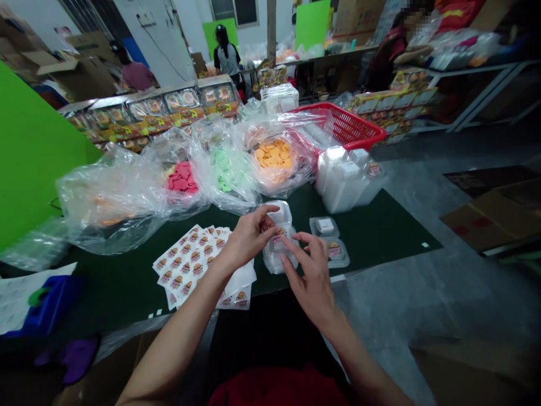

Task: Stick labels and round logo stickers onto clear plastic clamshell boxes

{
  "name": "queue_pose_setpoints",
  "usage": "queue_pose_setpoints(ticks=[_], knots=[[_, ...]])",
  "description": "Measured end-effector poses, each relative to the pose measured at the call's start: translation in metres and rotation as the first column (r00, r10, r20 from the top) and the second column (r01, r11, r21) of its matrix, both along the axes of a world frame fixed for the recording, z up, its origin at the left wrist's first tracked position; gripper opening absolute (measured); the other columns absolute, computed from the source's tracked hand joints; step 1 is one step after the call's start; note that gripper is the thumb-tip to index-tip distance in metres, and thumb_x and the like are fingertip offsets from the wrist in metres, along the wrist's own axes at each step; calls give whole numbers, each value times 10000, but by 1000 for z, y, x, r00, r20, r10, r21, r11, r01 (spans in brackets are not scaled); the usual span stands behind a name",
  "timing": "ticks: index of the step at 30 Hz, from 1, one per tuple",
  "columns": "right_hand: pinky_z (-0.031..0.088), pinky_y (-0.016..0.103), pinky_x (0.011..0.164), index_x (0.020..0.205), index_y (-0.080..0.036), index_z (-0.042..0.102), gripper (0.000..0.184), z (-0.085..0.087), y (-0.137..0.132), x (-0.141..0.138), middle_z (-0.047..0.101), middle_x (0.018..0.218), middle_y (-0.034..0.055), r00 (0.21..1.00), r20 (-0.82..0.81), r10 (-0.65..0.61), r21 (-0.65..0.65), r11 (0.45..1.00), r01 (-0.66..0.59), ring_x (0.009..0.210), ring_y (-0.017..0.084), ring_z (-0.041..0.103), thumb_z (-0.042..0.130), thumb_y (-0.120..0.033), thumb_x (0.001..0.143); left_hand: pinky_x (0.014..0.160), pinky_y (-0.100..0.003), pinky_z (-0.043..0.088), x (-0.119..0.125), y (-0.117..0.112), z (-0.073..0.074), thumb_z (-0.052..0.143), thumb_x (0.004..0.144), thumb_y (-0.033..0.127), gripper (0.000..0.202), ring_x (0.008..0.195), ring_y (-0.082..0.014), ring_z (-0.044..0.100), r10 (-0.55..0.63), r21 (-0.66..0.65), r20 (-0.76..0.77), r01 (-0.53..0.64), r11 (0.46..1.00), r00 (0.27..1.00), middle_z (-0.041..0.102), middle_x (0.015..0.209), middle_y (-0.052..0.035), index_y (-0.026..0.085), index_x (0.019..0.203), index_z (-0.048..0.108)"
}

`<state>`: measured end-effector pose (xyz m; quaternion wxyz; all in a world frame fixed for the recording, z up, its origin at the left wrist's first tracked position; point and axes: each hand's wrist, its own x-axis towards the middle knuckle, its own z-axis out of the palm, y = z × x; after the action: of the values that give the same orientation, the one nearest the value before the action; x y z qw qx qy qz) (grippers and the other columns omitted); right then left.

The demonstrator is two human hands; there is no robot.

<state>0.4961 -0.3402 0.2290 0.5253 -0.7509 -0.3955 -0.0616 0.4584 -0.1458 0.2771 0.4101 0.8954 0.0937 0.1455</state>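
My left hand (249,237) pinches a small burger sticker (279,234) against a clear plastic clamshell box (279,254) on the dark green table (380,231). My right hand (310,273) is beside it with its fingers spread, fingertips touching the same box at the sticker. Sheets of burger stickers (190,259) lie fanned out just left of my left hand. A second clamshell box (332,239) with a sticker on it sits open to the right.
Clear bags of pink (181,177), green (230,169) and orange pieces (274,155) line the table's back. A stack of clear boxes (346,177) and a red basket (346,124) stand at right. A green board (29,152) stands left. People work farther back.
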Motion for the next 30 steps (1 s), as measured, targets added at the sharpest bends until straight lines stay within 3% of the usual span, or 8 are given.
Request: queue_pose_setpoints(ticks=[4,8,10,13,16,19,24,30], knots=[[489,549,1051,1268,-233,730,283,-5,12,6,608,1292,140,985,164,-46,-114,991,65,1226,321,510,541,-224,1057,901,-352,551,-4,-8,-6,665,974,221,313,919,-203,691,9,178,63,-20,984,998,712,967,-37,211,1287,672],[485,542,1058,1186,-223,732,242,-9,14,1,606,1289,137,980,185,-69,-114,989,91,1248,320,509,527,-207,1058,1053,-458,534,-6,-12,-17,740,934,260,418,1200,-276,618,85,246,183,-129,961,979,558,1376,-136,229,1337,632],[488,519,1064,1146,-224,731,227,-7,15,0,605,1277,129,982,176,-64,-102,991,83,1247,307,523,520,-217,1062,1023,-462,557,-8,-10,-22,782,902,278,552,1241,-292,597,159,195,208,-200,960,965,467,1484,-154,240,1409,566],[490,528,1067,1177,-216,702,212,-3,25,-1,597,1285,138,986,141,-93,-104,989,108,1255,317,538,569,-325,1051,868,-387,598,-15,-5,-30,764,916,290,572,1116,-245,642,284,77,229,-309,948,931,434,1533,-151,258,1436,528],[473,588,1077,1416,-206,584,536,-4,42,-2,545,1409,189,983,115,-145,-176,971,164,1328,374,511,698,-470,964,795,-326,582,-30,-4,-38,718,947,296,479,1022,-192,657,401,-52,272,-402,914,875,494,1490,-121,270,1397,555],[460,613,1087,1558,-236,466,734,-10,56,-1,531,1455,198,984,96,-148,-199,966,165,1360,390,502,747,-456,916,818,-306,575,-52,-5,-47,683,963,294,380,971,-154,666,476,-186,240,-442,878,846,567,1415,-96,256,1330,592],[485,554,1105,1488,-259,569,552,-12,52,5,624,1343,139,990,-65,-128,-30,992,126,1280,314,585,660,-319,947,803,-288,574,-85,-9,-68,678,957,363,309,893,-134,663,525,-327,122,-466,822,842,623,1350,-97,228,1233,646],[500,493,1137,1476,-228,589,564,-3,40,16,649,1416,137,969,-239,-64,199,973,113,1304,274,621,683,-331,929,790,-291,557,-95,-15,-84,681,943,427,299,845,-137,646,540,-370,96,-473,799,836,656,1289,-97,210,1150,686]])
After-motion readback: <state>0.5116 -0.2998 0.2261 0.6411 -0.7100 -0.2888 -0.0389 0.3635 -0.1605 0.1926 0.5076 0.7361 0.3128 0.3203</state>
